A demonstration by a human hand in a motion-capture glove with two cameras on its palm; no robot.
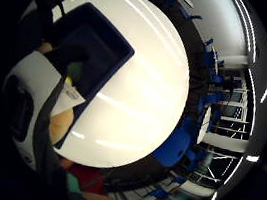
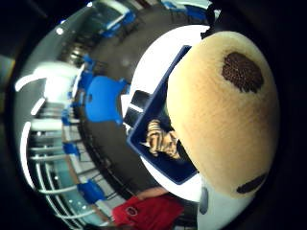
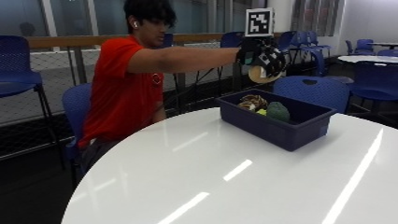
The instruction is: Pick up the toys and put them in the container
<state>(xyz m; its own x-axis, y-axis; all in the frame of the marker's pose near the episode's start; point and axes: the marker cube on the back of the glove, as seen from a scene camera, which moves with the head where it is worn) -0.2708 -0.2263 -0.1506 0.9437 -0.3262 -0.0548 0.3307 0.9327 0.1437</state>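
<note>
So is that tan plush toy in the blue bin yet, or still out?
Out. The gloved right hand holds the tan plush toy above the blue bin.

Streaky ceiling-light glare on table (image 3: pixel 205 177)

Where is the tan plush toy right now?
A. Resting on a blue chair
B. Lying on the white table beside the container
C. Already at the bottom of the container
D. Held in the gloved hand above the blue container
D: in the outside view the gloved right hand holds the tan plush toy in the air above the blue container, and the toy fills the thumb side palm view.
</note>
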